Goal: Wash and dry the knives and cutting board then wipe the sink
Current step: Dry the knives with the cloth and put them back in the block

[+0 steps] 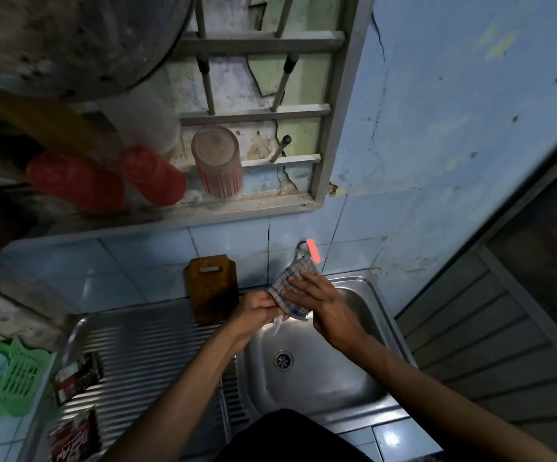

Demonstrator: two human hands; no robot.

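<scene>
Checked cloth [289, 292], white with blue and red lines, is wrapped over a knife [277, 325] above the basin of the steel sink [323, 385]; only a short pale, glinting tip shows below the cloth, pointing toward 6 o'clock, so its handle and length cannot be read; right hand [323, 303] grips the cloth from 3 o'clock, fingers spread over the fabric; left hand [257, 308] is curled round the covered part from 9 o'clock, apparently holding the knife steady; judged step: drying a knife, held over the basin so drips fall toward the drain [283, 360]; cutting board [213, 288], dark brown wood with a slot handle at 12 o'clock, stands upright against the tiled wall at the back of the ribbed drainboard [143, 348], just at 9 o'clock of the hands, probably propped to drain; faucet [308, 250] with orange-red handle sits at 12 o'clock of the cloth; no water stream visible; sink wipe judged not yet begun.
</scene>
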